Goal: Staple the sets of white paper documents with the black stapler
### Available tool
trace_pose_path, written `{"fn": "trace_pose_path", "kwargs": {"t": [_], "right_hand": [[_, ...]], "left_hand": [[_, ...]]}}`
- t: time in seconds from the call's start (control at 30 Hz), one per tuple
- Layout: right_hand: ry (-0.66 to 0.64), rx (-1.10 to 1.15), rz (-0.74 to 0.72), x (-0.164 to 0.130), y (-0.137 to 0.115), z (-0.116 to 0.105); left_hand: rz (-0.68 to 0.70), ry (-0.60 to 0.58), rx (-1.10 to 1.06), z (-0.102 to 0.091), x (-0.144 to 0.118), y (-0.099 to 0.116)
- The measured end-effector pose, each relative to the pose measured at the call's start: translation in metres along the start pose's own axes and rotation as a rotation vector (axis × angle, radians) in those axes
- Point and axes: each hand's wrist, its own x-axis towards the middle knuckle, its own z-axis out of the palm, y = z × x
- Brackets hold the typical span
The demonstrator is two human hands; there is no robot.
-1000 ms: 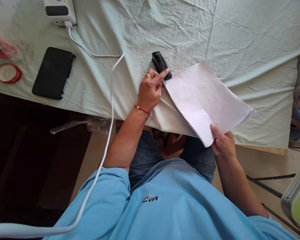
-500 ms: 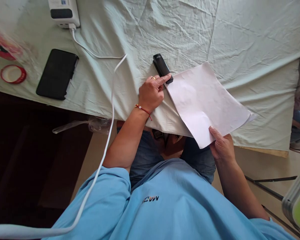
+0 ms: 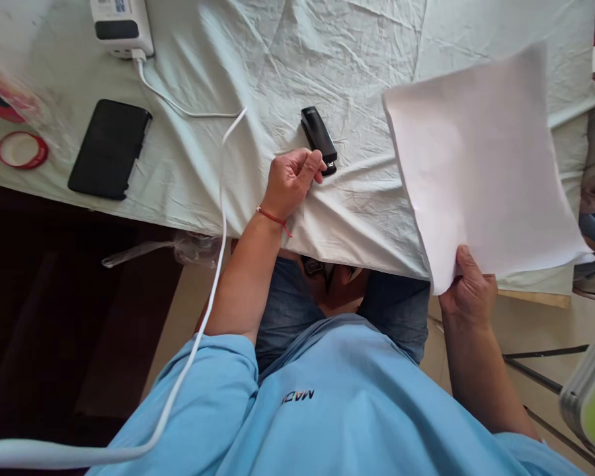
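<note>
Paper sheets (image 3: 480,158) pinched at their near corner by right hand (image 3: 469,291), lifted off tablecloth (image 3: 277,59). Left hand (image 3: 290,182) loosely curled, empty, fingertips touching black stapler (image 3: 318,139) near the table's front edge, likely steadying it.

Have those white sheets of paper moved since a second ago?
Yes. The paper, held in the right hand, has swung right and up, away from the black stapler, which stayed put on the cloth by the left hand.
</note>
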Motion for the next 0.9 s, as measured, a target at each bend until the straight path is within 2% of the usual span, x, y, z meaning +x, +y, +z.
{"fn": "trace_pose_path", "kwargs": {"t": [0.1,0.27,0.5,0.63,0.73,0.8,0.9], "right_hand": [[-0.090,-0.022,0.044,-0.013,0.001,0.016],[-0.233,-0.055,0.176,-0.032,0.012,0.032],[-0.392,-0.196,0.311,-0.024,0.018,0.010],[-0.361,-0.215,0.289,-0.018,0.015,0.008],[-0.322,-0.191,0.267,-0.025,0.016,0.014],[-0.330,-0.196,0.289,-0.032,0.020,0.015],[-0.372,-0.209,0.311,-0.038,0.024,0.010]], "left_hand": [[-0.041,-0.071,-0.073,0.000,-0.004,0.004],[-0.028,-0.016,-0.117,0.001,-0.003,-0.013],[-0.046,-0.052,-0.095,0.000,-0.002,-0.018],[-0.069,-0.127,-0.123,0.002,-0.002,-0.014],[-0.037,-0.205,-0.156,0.003,-0.003,-0.007],[-0.022,-0.199,-0.179,0.003,-0.003,-0.004],[-0.047,-0.128,-0.226,0.002,-0.004,-0.005]]}}
